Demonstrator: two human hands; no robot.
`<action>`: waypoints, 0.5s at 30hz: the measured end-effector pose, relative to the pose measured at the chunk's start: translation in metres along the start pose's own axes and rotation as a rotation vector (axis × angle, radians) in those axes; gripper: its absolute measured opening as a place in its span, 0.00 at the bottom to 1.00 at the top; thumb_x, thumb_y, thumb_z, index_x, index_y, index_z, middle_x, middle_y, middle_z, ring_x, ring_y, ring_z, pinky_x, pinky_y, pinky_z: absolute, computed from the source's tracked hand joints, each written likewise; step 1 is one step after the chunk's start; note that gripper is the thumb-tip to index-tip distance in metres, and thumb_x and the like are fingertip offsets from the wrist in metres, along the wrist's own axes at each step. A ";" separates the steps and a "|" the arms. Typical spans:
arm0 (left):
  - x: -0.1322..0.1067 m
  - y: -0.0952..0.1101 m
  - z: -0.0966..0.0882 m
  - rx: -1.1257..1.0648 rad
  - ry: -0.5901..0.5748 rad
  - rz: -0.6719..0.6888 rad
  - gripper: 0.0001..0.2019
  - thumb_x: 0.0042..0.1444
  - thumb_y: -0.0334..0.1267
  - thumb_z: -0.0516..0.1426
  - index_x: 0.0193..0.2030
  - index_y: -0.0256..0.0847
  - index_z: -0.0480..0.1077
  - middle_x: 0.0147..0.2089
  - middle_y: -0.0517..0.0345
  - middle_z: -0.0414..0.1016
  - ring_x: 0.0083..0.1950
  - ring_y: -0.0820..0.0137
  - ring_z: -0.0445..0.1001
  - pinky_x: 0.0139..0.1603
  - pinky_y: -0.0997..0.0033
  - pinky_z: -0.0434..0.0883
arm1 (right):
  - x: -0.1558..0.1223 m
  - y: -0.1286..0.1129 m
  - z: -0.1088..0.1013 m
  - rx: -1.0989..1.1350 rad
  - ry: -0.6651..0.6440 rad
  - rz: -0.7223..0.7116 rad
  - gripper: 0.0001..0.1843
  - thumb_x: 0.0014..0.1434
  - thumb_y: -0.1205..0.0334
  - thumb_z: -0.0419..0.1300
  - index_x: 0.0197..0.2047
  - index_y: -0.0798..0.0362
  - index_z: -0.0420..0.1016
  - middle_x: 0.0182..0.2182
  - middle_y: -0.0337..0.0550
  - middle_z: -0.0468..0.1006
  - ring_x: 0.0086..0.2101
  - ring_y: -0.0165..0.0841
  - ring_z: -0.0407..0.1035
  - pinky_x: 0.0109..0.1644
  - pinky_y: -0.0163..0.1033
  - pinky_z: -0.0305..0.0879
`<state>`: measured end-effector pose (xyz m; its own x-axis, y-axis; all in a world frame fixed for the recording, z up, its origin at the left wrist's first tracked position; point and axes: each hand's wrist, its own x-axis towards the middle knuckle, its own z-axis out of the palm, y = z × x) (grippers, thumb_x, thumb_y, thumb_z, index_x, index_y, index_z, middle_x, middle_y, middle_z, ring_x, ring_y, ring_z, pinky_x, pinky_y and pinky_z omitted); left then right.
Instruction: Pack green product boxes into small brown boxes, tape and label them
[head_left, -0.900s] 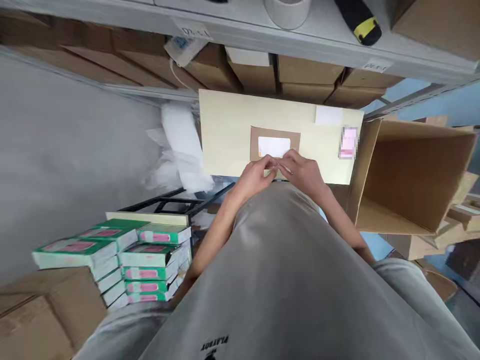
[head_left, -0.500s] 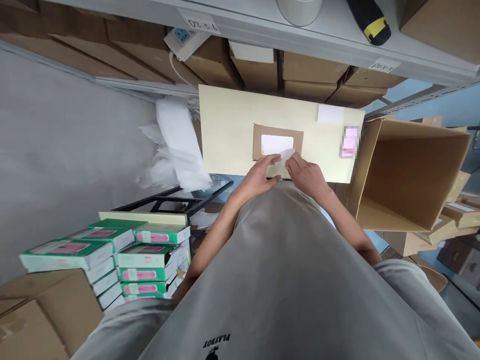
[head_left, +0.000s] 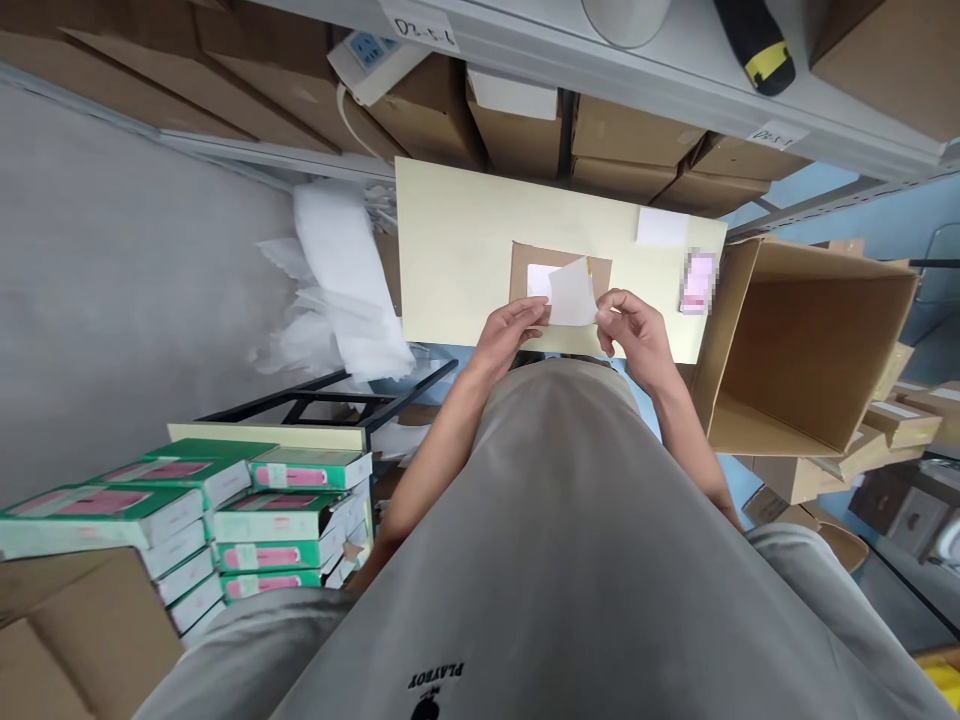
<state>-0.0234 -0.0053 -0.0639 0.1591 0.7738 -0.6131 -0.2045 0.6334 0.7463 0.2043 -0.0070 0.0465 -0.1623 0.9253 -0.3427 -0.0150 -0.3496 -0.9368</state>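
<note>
A small white sheet (head_left: 573,294) stands lifted at an angle over a flat brown cardboard piece (head_left: 519,270), partly covering a white label (head_left: 537,283) on it. Between thumb and forefinger, my right hand (head_left: 639,335) pinches the sheet's lower right corner. My left hand (head_left: 510,335) is closed at the opposite edge, its fingertips on the sheet's lower left corner. The cardboard lies on a pale yellow tabletop (head_left: 454,260), close to my body. Print on the sheet is too small to read.
A large open carton (head_left: 795,350) stands right of the table. White wrapping sheets (head_left: 337,270) hang at its left. Stacked green-and-white boxes (head_left: 274,520) are at lower left. Above the table's far edge runs a grey shelf (head_left: 525,50), with a black-and-yellow tool handle (head_left: 757,50) on it.
The white sheet has been raised and unfolded between my hands and now covers part of the label. My right hand has moved right, away from my left.
</note>
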 end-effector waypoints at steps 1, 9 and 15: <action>-0.002 0.002 0.001 -0.034 0.001 -0.009 0.26 0.54 0.59 0.76 0.51 0.44 0.86 0.51 0.49 0.88 0.50 0.64 0.83 0.44 0.69 0.78 | 0.000 -0.001 0.001 0.029 0.005 0.001 0.28 0.67 0.28 0.73 0.42 0.45 0.75 0.30 0.32 0.67 0.25 0.27 0.62 0.28 0.37 0.68; -0.003 0.011 0.004 -0.118 -0.007 0.012 0.25 0.50 0.59 0.80 0.42 0.44 0.83 0.40 0.58 0.80 0.35 0.74 0.77 0.35 0.74 0.76 | -0.003 0.002 0.003 0.050 0.083 -0.004 0.28 0.65 0.30 0.75 0.41 0.44 0.76 0.28 0.31 0.67 0.24 0.27 0.63 0.29 0.37 0.68; -0.005 0.013 0.000 0.155 0.165 0.280 0.21 0.59 0.59 0.75 0.40 0.45 0.78 0.37 0.59 0.80 0.38 0.69 0.80 0.37 0.71 0.79 | -0.002 0.038 -0.005 -0.138 0.356 0.013 0.19 0.67 0.39 0.72 0.41 0.44 0.76 0.25 0.30 0.69 0.24 0.30 0.66 0.31 0.38 0.69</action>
<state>-0.0267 -0.0009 -0.0510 -0.0428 0.9140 -0.4035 -0.0676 0.4003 0.9139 0.2087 -0.0214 0.0112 0.1916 0.9225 -0.3349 0.1221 -0.3610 -0.9245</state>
